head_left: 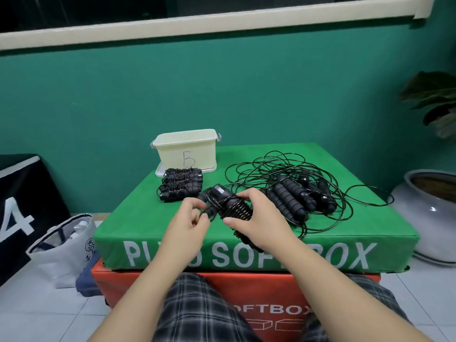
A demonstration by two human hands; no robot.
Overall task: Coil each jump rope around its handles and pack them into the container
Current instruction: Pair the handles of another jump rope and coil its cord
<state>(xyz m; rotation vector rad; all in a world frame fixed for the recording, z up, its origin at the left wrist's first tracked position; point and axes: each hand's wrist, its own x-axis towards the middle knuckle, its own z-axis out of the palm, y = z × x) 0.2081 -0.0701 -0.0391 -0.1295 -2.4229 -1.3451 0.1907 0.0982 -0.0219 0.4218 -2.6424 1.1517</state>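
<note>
While both hands (195, 215) (254, 213) grip the jump rope (234, 209), their fingers hide its handles.

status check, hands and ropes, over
Left hand pinches the cord end, right hand grips the half-coiled rope. Coiled bundles beside container. Loose tangle waiting at right.

container (187, 149) interior not visible from this angle. right hand (256, 215) covers the near end of the held jump rope (234, 208). loose ropes (291, 191) tangled, count unclear. forearms hide letters on green soft box (246, 255). plant (436, 102) cut by right edge.
</note>
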